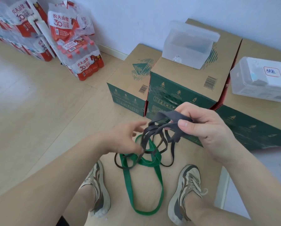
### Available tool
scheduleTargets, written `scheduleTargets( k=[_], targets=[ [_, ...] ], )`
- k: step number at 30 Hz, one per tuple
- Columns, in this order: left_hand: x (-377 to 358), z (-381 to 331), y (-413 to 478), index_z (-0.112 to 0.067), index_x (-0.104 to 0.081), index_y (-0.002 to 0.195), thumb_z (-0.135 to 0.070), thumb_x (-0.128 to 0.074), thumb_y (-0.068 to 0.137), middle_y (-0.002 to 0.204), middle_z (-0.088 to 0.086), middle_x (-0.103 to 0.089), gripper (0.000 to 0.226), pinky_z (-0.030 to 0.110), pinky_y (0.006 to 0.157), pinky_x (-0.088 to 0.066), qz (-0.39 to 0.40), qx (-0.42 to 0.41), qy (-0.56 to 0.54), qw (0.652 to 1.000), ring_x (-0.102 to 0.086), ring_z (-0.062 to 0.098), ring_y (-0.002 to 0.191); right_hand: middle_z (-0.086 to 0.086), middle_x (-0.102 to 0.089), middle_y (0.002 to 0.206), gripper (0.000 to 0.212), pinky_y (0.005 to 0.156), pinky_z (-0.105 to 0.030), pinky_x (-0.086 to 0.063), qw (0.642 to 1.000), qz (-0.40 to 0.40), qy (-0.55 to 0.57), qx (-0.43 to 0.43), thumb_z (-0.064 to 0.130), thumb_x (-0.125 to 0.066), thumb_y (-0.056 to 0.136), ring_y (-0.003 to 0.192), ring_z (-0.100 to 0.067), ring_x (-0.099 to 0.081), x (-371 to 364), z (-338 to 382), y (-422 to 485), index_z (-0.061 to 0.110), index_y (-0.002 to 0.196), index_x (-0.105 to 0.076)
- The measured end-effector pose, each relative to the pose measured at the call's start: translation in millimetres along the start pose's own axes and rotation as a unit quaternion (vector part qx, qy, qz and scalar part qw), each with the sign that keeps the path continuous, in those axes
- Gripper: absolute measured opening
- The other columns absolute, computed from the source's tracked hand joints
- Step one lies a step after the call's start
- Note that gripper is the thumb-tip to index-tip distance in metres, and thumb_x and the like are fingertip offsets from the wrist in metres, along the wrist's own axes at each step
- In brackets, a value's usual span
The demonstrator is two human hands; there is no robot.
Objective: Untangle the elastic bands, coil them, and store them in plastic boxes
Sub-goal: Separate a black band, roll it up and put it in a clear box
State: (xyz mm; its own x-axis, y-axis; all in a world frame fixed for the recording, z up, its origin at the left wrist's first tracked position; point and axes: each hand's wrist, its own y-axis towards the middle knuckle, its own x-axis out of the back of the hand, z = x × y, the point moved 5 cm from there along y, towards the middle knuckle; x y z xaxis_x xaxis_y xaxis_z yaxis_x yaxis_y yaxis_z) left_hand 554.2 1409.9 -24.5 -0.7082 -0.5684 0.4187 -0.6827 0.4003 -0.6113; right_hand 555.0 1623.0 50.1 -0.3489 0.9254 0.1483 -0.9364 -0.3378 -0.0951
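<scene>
My right hand (206,128) pinches a bunch of grey elastic band (170,119) at chest height. Its loops hang down in a tangle and cross a wide green elastic band (159,181), which lies in a long loop on the floor between my shoes. My left hand (128,139) is beside the hanging grey loops, fingers spread, with a fingertip touching one strand; whether it grips it is unclear. An open clear plastic box (185,54), its lid tipped back, stands on the middle cardboard carton. A closed plastic box (263,79) with a label sits on the carton at right.
Green-and-tan cardboard cartons (182,95) stand in a row just ahead of my feet against the white wall. Shrink-wrapped packs of water bottles (81,62) are stacked at the far left. My two shoes (97,190) rest on the light wooden floor.
</scene>
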Motion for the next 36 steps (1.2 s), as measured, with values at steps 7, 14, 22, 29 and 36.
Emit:
scheduleTargets(
  k=[7, 14, 22, 29, 36],
  targets=[
    [6.2, -6.0, -1.9, -0.011, -0.066, 0.109, -0.013, -0.065, 0.098, 0.106, 0.008, -0.077, 0.011, 0.049, 0.100, -0.054, -0.056, -0.061, -0.062, 0.995, -0.072, 0.026, 0.105, -0.025, -0.052, 0.081, 0.020, 0.070, -0.052, -0.044, 0.996, -0.023, -0.079, -0.041, 0.026, -0.064, 0.088, 0.073, -0.038, -0.051, 12.1, -10.3, -1.2, 0.011, 0.075, -0.061],
    [37.0, -20.4, -18.1, -0.027, -0.068, 0.106, -0.017, -0.073, 0.092, 0.078, -0.010, -0.071, 0.018, 0.026, 0.069, -0.055, -0.235, -0.087, 0.023, 0.968, -0.064, 0.002, 0.068, -0.005, -0.061, 0.086, 0.026, 0.077, -0.042, -0.049, 0.969, -0.048, -0.219, -0.100, 0.033, -0.065, 0.094, 0.080, -0.024, -0.057, 8.9, -26.9, 1.2, 0.012, 0.079, -0.061],
    [25.2, -38.7, -17.1, -0.030, -0.064, 0.101, -0.025, -0.062, 0.100, 0.094, -0.009, -0.074, 0.006, 0.032, 0.081, -0.062, -0.280, -0.150, -0.124, 0.940, -0.072, 0.007, 0.089, 0.007, -0.074, 0.119, 0.024, 0.090, -0.039, -0.055, 0.998, -0.006, -0.034, -0.045, 0.017, -0.062, 0.088, 0.102, -0.029, -0.069, -11.9, -15.6, 5.8, -0.004, 0.096, -0.070],
    [-0.9, -19.2, -6.8, -0.026, -0.060, 0.134, 0.007, -0.046, 0.103, 0.129, -0.012, -0.068, 0.047, 0.032, 0.091, -0.059, -0.055, -0.095, -0.211, 0.971, -0.070, 0.011, 0.113, -0.023, -0.076, 0.104, 0.021, 0.074, -0.037, -0.060, 0.995, -0.042, 0.089, -0.018, 0.012, -0.060, 0.089, 0.087, -0.034, -0.074, -6.8, -6.8, 5.6, 0.016, 0.095, -0.080],
    [12.0, -15.5, -5.9, -0.028, -0.067, 0.124, -0.008, -0.057, 0.104, 0.086, -0.009, -0.069, 0.030, 0.020, 0.065, -0.047, -0.040, -0.105, -0.235, 0.965, -0.060, 0.007, 0.081, -0.011, -0.065, 0.075, 0.017, 0.063, -0.026, -0.053, 0.994, -0.093, 0.052, -0.022, 0.006, -0.060, 0.097, 0.069, -0.017, -0.063, 17.8, -10.8, 5.3, -0.011, 0.097, -0.065]
  ],
)
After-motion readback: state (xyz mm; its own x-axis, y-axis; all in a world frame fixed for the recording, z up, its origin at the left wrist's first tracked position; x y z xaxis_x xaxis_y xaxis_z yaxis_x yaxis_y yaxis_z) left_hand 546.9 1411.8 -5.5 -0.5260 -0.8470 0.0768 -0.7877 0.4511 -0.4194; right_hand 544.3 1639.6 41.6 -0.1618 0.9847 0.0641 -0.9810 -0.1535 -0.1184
